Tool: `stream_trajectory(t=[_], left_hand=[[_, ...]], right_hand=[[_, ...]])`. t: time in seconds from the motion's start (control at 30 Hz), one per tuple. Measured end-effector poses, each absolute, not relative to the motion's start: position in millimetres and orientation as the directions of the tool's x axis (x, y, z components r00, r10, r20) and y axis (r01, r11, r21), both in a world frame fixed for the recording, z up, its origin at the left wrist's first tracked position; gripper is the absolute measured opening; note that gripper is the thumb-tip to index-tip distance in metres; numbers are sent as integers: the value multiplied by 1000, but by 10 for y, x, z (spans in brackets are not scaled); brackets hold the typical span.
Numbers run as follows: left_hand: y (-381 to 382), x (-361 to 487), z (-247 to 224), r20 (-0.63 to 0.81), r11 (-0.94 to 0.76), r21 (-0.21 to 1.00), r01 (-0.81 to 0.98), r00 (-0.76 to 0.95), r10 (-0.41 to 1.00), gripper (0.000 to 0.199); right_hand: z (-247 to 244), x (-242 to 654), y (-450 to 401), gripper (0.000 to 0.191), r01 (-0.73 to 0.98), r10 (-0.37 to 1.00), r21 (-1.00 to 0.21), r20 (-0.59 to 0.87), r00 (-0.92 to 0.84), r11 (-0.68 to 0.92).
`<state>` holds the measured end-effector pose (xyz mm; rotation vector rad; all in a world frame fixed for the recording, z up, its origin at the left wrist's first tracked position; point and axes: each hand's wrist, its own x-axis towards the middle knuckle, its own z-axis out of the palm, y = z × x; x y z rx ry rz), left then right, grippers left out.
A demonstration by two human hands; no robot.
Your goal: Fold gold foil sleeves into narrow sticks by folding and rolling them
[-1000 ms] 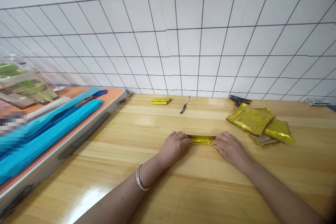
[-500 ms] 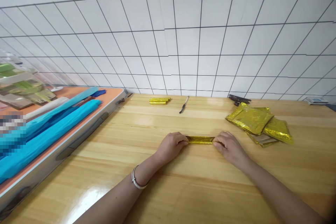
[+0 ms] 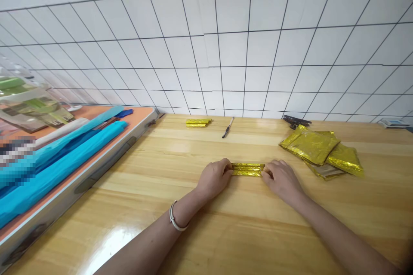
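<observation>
A narrow folded strip of shiny gold foil packaging (image 3: 247,169) stretches between my two hands, low over the wooden table. My left hand (image 3: 215,176) pinches its left end, fingers closed, a silver bangle on that wrist. Its right end is gripped by my right hand (image 3: 280,178), also closed. Lengthwise creases run along the strip; the ends are hidden by my fingers. Farther back lie folded gold strips (image 3: 197,123). On the right, several flat gold foil packets (image 3: 311,145) overlap in a loose pile.
A pen (image 3: 227,128) lies near the wall, and a black clip-like object (image 3: 296,121) sits behind the packets. At left, an orange-topped surface (image 3: 142,116) with a raised edge carries rolled blue material (image 3: 74,165) and green bags (image 3: 35,109). The gridded white wall (image 3: 230,51) bounds the back.
The foil strip between my hands now shows a wider, creased gold face, where it looked narrower and darker inside before. Both hands still grip its ends, with fingers slightly shifted.
</observation>
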<state>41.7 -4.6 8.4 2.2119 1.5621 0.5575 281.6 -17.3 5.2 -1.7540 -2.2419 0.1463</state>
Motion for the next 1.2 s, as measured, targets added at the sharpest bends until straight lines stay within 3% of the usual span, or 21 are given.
stream_trajectory(t=[0.37,1.2], left_hand=[[33,421,49,61,-272,548,791,286,956,3],[-48,450,-93,239,-391,546,741,310,920,12]], right_hand=[[69,2814,-94,18,942,971,-242,119,-209,232],[33,2910,-69,20,926,966,-281,118,-228,253]])
